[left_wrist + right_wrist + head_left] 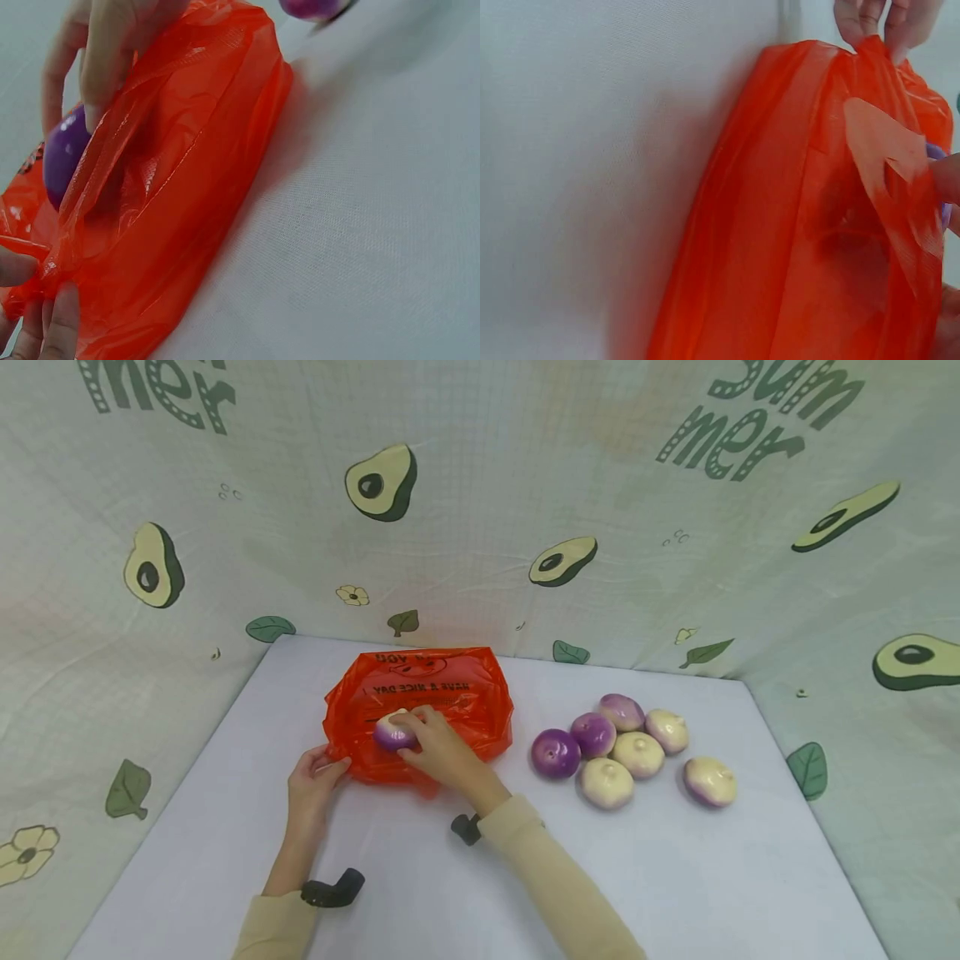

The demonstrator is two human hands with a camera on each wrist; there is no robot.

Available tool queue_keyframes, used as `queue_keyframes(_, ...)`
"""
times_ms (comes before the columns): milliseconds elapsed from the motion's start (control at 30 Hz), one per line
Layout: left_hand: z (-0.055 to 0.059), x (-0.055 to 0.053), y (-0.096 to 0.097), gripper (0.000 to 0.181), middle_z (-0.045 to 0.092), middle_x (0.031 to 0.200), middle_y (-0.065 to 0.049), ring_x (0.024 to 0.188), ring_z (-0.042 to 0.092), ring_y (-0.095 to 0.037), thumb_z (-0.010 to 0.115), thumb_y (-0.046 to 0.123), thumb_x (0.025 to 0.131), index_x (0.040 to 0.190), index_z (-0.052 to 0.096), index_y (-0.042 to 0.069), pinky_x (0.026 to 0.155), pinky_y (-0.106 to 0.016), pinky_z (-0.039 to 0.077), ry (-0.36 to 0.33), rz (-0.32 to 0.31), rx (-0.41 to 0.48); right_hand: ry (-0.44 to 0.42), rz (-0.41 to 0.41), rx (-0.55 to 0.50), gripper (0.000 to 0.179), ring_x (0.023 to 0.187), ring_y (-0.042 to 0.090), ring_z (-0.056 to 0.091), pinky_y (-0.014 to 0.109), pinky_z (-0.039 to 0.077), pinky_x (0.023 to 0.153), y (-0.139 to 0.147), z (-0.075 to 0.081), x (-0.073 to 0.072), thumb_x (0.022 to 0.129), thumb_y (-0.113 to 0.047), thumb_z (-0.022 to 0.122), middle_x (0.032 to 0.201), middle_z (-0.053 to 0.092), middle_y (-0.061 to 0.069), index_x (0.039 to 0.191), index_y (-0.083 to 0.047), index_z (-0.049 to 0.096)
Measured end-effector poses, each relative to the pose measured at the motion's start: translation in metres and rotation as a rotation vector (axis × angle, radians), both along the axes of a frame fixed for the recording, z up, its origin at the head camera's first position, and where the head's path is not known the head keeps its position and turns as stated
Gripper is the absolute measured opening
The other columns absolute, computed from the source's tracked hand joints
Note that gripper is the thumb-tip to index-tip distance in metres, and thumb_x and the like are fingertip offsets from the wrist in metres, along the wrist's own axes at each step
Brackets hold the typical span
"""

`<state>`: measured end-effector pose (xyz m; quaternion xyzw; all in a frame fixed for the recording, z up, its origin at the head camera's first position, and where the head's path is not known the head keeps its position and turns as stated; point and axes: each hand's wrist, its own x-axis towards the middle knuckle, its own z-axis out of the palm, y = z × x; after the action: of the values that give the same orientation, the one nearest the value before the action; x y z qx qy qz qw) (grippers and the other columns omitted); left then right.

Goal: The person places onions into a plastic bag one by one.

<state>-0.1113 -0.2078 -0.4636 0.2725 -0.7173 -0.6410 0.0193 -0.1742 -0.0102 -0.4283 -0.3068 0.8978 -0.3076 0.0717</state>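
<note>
A red plastic bag [480, 706] with printed lettering lies on the table, its mouth spread wide. At its left front edge, my left hand [309, 783] pinches the rim between thumb and fingers, also visible in the left wrist view. My right hand [441, 753] grips a purple-and-white turnip [392, 737] within the bag's mouth. In the left wrist view that turnip [63, 159] shows its purple side, partly behind the bag's edge. The right wrist view shows mostly the outer wall of the bag [750, 225], which hides most of the turnip.
Several turnips [637, 755] sit clustered right of the bag, purple or pale side up. One more turnip [709, 782] stands apart at their right. A white cloth covers the table [420, 877], and an avocado-print curtain [480, 493] hangs behind it.
</note>
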Motion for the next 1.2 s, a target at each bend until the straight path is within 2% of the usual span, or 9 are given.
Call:
queue_keyframes(233, 0.000, -0.001, 0.002, 0.048, 0.051, 0.118, -0.008, 0.082, 0.056, 0.005, 0.061, 0.025, 0.089, 0.130, 0.044, 0.008, 0.079, -0.013, 0.051, 0.017, 0.007, -0.006, -0.043, 0.013, 0.041, 0.051, 0.114, 0.015, 0.046, 0.029, 0.049, 0.095, -0.012, -0.003, -0.006, 0.089, -0.024, 0.063, 0.125, 0.045, 0.001, 0.136, -0.026, 0.044)
queue_keyframes(433, 0.001, -0.001, 0.003, 0.049, 0.051, 0.117, -0.008, 0.082, 0.056, 0.005, 0.062, 0.026, 0.089, 0.131, 0.043, 0.008, 0.080, -0.015, 0.052, 0.026, 0.002, 0.002, -0.075, 0.023, 0.062, 0.048, 0.110, 0.014, 0.048, 0.029, 0.050, 0.092, -0.024, -0.004, -0.011, 0.089, -0.026, 0.063, 0.122, 0.046, 0.000, 0.133, -0.027, 0.047)
queue_keyframes(667, 0.003, 0.000, 0.003, 0.049, 0.050, 0.119, -0.008, 0.081, 0.056, 0.006, 0.061, 0.027, 0.090, 0.131, 0.043, 0.008, 0.081, -0.016, 0.051, 0.016, -0.002, -0.002, -0.026, 0.068, 0.079, 0.043, 0.112, 0.015, 0.046, 0.029, 0.048, 0.095, -0.035, -0.011, -0.013, 0.090, -0.023, 0.062, 0.122, 0.047, 0.001, 0.131, -0.023, 0.050)
queue_keyframes(833, 0.003, 0.000, 0.003, 0.049, 0.050, 0.121, -0.009, 0.081, 0.056, 0.007, 0.061, 0.026, 0.090, 0.131, 0.042, 0.008, 0.084, -0.018, 0.051, 0.006, -0.001, -0.004, -0.015, 0.084, 0.096, 0.041, 0.110, 0.013, 0.047, 0.028, 0.047, 0.097, -0.040, -0.013, -0.013, 0.091, -0.028, 0.059, 0.121, 0.048, 0.001, 0.131, -0.022, 0.051)
queue_keyframes(1067, 0.004, -0.001, 0.003, 0.049, 0.050, 0.122, -0.010, 0.081, 0.056, 0.006, 0.061, 0.026, 0.090, 0.131, 0.043, 0.007, 0.083, -0.018, 0.051, 0.010, 0.005, -0.006, -0.025, 0.109, 0.117, 0.038, 0.101, 0.012, 0.050, 0.026, 0.047, 0.095, -0.041, -0.010, -0.015, 0.092, -0.030, 0.057, 0.116, 0.050, 0.001, 0.129, -0.022, 0.054)
queue_keyframes(1200, 0.005, -0.001, 0.004, 0.049, 0.050, 0.121, -0.010, 0.082, 0.055, 0.005, 0.061, 0.027, 0.089, 0.131, 0.043, 0.008, 0.083, -0.018, 0.051, 0.007, 0.011, -0.005, -0.033, 0.127, 0.103, 0.035, 0.107, 0.013, 0.051, 0.025, 0.045, 0.097, -0.040, -0.007, -0.016, 0.094, -0.026, 0.054, 0.121, 0.054, 0.000, 0.128, -0.018, 0.056)
